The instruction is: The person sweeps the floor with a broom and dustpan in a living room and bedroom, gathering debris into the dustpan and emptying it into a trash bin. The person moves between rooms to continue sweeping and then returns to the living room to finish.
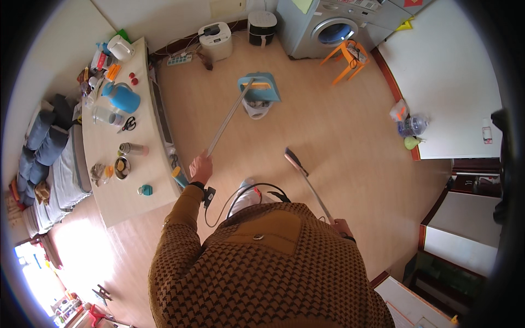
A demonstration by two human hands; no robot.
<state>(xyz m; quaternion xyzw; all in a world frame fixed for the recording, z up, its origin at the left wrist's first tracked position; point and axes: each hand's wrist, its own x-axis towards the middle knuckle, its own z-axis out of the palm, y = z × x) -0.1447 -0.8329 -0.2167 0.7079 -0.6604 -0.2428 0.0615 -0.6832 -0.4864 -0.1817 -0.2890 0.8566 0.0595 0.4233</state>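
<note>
My left hand (202, 167) is closed round the long grey handle of a blue dustpan (269, 80). Out ahead, the dustpan is tilted over a small bin lined with a white bag (256, 112), which has some rubbish showing in it. An orange strip runs across the pan near the handle's foot. My right hand (343, 227), low on the right, grips the handle of a broom (312, 191). The broom's narrow dark and pinkish head (296, 160) is at the floor, apart from the dustpan and bin.
A long table (136, 203) on the left bears a blue jug (124, 97), scissors (129, 124) and bottles. An orange stool (350, 59) stands by the washing machine (331, 33). White appliances sit against the far wall; a large plastic bottle (414, 126) lies near the right wall.
</note>
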